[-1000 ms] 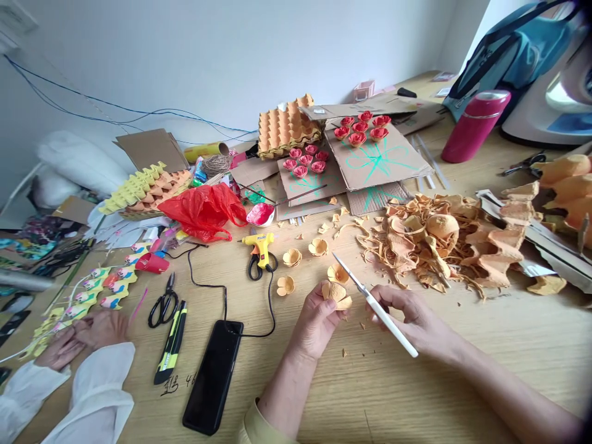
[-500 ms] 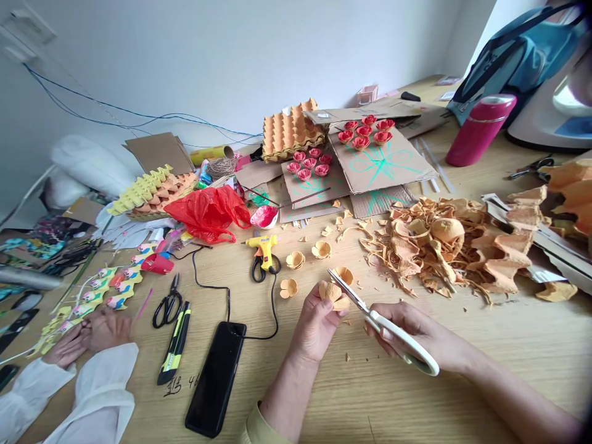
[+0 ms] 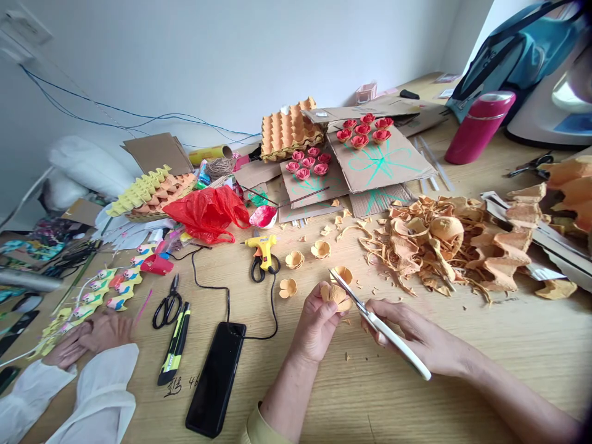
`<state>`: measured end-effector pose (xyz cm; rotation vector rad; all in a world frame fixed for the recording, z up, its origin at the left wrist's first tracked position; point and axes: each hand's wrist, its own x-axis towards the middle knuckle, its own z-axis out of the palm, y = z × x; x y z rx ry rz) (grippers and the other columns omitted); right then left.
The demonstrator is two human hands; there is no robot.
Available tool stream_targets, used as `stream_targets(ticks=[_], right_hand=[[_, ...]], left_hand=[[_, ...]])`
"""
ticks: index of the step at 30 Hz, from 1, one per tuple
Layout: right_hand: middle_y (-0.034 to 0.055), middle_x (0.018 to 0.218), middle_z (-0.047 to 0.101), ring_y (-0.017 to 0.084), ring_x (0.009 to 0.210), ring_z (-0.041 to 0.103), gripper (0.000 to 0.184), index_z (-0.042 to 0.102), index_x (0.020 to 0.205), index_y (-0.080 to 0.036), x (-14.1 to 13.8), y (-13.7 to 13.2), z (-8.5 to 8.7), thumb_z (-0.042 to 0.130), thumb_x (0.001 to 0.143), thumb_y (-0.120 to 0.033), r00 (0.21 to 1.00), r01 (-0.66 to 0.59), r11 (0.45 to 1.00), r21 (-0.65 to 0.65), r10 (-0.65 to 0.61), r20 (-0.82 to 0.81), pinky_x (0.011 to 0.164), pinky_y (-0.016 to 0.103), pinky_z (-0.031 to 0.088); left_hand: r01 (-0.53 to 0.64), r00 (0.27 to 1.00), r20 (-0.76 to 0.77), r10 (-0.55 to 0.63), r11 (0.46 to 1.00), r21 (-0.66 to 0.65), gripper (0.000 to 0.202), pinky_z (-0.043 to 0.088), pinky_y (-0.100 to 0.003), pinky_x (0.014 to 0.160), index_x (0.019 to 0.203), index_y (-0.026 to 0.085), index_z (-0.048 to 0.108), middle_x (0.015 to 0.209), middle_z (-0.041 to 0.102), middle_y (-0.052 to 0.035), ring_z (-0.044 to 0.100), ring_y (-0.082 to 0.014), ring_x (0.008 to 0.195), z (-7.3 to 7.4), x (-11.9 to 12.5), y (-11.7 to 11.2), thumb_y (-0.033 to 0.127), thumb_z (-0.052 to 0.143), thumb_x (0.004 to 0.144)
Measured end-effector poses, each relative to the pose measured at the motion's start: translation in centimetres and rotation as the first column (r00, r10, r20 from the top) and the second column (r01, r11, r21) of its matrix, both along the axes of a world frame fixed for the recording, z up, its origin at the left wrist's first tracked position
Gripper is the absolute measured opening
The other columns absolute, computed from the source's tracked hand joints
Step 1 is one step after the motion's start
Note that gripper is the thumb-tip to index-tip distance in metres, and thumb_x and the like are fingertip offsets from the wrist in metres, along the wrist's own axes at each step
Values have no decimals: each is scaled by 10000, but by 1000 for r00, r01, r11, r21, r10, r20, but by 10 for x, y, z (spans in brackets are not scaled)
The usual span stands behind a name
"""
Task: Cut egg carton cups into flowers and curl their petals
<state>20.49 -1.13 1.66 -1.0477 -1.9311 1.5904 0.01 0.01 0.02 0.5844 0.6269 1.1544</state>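
Pinched in my left hand (image 3: 318, 324) is an orange egg-carton cup (image 3: 337, 297) cut into petals. My right hand (image 3: 407, 333) grips white-handled scissors (image 3: 386, 338), whose blades lie along the right side of that cup. Just behind the blades sits another cut cup (image 3: 343, 275). Farther left are a single petalled cup (image 3: 288, 288), a nested cup (image 3: 295, 259) and one more petalled cup (image 3: 320, 249). Small scraps are scattered around my hands.
A heap of carton offcuts (image 3: 416, 246) lies to the right. A yellow glue gun (image 3: 261, 250), black scissors (image 3: 168, 306), a utility knife (image 3: 174, 345) and a phone (image 3: 216, 379) lie left. Red paper flowers (image 3: 363, 131) stand on cardboard behind. A co-worker's hands (image 3: 90, 338) rest at far left.
My right hand has turned the scissors so their handles look narrower, edge-on. The cup in my left hand has tilted slightly and shifted a little to the right.
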Motion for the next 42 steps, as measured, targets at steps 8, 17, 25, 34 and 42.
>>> stream_targets(ticks=[8,17,25,34,42], right_hand=[[9,833,538,181,802,492,253,513,867,-202,3,1,2,525,953,-439,999,-31,999,38,30,28,737,293,404],[7,824,547,175,792,498,200,517,863,-201,3,1,1,537,948,-381,999,-30,998,47,29,16,739,288,417],[21,820,561,172,769,498,274,521,834,-200,-1,0,-1,510,963,-442,999,18,999,42,-17,-39,714,290,436],[-14,717,501,133,654,449,352,505,787,-205,-4,-1,-6,512,953,-515,995,67,996,54,-63,-83,604,252,390],[13,812,579,163,748,522,314,579,858,-208,4,3,-14,653,881,-512,932,316,949,0,-311,-188,679,279,451]], left_hand=[[-18,999,-43,17,999,-44,345,408,-250,731,863,178,604,851,603,-13,513,-120,778,3,0,0,290,867,669],[-6,997,-72,3,999,-50,334,428,-250,739,819,173,591,847,609,-10,527,-118,777,8,0,-1,286,867,669],[-28,998,-62,21,993,-117,398,425,-267,756,849,189,582,847,604,-7,546,-134,798,7,4,-2,305,890,626],[13,999,-42,-16,997,-73,353,392,-236,660,804,180,557,775,518,23,467,-96,696,3,5,-3,310,859,677],[87,976,-196,-92,996,-34,361,397,-260,709,757,160,576,747,551,14,477,-115,721,9,5,-2,309,880,635]])
